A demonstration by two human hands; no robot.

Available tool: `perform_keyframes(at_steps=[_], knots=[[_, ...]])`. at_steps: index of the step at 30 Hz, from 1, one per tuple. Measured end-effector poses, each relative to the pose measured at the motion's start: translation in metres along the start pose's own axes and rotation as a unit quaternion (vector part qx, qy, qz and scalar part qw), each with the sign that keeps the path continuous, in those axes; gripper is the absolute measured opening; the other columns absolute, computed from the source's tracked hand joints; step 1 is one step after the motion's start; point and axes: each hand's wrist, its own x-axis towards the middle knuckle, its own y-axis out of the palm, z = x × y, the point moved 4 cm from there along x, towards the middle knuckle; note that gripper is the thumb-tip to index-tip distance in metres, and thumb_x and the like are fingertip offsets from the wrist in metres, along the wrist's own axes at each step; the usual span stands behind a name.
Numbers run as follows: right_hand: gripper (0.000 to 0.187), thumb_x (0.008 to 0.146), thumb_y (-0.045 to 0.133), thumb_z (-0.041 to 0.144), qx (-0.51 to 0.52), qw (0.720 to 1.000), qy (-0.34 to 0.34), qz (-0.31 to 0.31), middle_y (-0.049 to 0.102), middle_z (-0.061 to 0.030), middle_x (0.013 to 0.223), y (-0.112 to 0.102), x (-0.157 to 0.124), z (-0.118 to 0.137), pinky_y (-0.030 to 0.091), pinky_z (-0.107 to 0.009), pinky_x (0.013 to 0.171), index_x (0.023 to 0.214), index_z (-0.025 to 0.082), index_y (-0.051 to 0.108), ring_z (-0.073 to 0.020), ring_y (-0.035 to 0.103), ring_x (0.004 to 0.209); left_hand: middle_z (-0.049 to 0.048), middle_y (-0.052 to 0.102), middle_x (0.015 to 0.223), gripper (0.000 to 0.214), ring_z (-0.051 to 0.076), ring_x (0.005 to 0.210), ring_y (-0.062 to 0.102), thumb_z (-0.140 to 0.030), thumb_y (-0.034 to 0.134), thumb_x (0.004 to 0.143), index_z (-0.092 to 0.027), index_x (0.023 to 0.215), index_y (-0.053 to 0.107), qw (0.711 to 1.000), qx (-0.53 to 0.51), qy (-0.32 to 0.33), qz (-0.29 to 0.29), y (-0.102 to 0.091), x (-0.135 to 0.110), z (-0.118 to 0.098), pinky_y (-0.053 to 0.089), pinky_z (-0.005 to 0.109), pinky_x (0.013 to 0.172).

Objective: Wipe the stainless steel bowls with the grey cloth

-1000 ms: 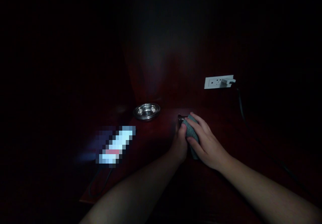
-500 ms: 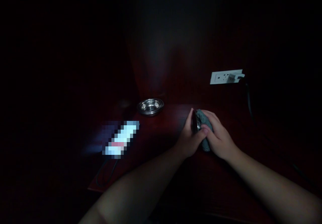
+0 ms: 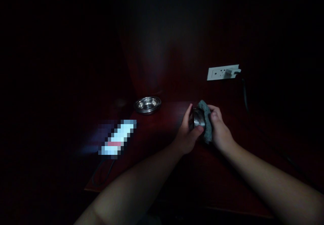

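Observation:
My left hand (image 3: 188, 134) is closed round a small metal bowl (image 3: 199, 118), thumb on its near side and fingers at its far side. The bowl is tipped on its side, its underside facing right. Against that underside lies a grey-green cloth (image 3: 208, 123), which my right hand (image 3: 220, 129) grips from the right. Both hands are above the dark red table. Part of the bowl's rim and the right fingertips are hidden.
A stack of shiny metal bowls (image 3: 147, 105) stands at the back of the table (image 3: 172, 112). To the left lies a lit, blurred-out phone (image 3: 118, 138) with a cable (image 3: 107, 176). A white wall socket (image 3: 222, 72) holds a plug with a dark cord. The surroundings are very dark.
The cloth and right hand have shifted slightly away from the left palm, so more of the bowl's side shows. The whole view has moved a little, sliding the background left and up.

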Motion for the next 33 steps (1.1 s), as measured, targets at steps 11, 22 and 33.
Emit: perform_keyframes(at_steps=[11, 22, 33], knots=[[0.054, 0.096, 0.044, 0.041, -0.216, 0.923, -0.261, 0.185, 0.027, -0.0075, 0.158, 0.007, -0.006, 0.028, 0.024, -0.056, 0.116, 0.148, 0.032, 0.034, -0.0299, 0.026, 0.145, 0.0121, 0.065, 0.126, 0.082, 0.032, 0.128, 0.052, -0.077, 0.045, 0.078, -0.016, 0.131, 0.055, 0.977, -0.155, -0.109, -0.097, -0.003, 0.006, 0.022, 0.038, 0.046, 0.109], [0.045, 0.096, 0.041, 0.046, -0.122, 0.965, -0.201, 0.119, 0.049, -0.0093, 0.141, 0.007, -0.003, 0.025, 0.032, -0.052, 0.113, 0.137, 0.028, 0.048, -0.0283, 0.044, 0.133, 0.0079, 0.04, 0.152, 0.08, 0.029, 0.142, 0.035, -0.066, 0.055, 0.082, -0.025, 0.148, 0.034, 0.999, 0.008, 0.02, -0.048, -0.003, 0.003, 0.002, 0.025, 0.045, 0.118], [0.049, 0.089, 0.047, 0.058, 0.121, 0.987, 0.105, 0.012, 0.069, -0.0065, 0.118, 0.006, 0.004, -0.005, 0.047, -0.049, 0.103, 0.124, 0.026, 0.057, -0.0271, 0.064, 0.112, 0.0101, 0.021, 0.16, 0.093, 0.034, 0.148, 0.017, -0.045, 0.072, 0.074, -0.028, 0.152, 0.025, 0.977, 0.202, 0.072, 0.007, -0.004, 0.001, -0.004, 0.016, 0.056, 0.119]])
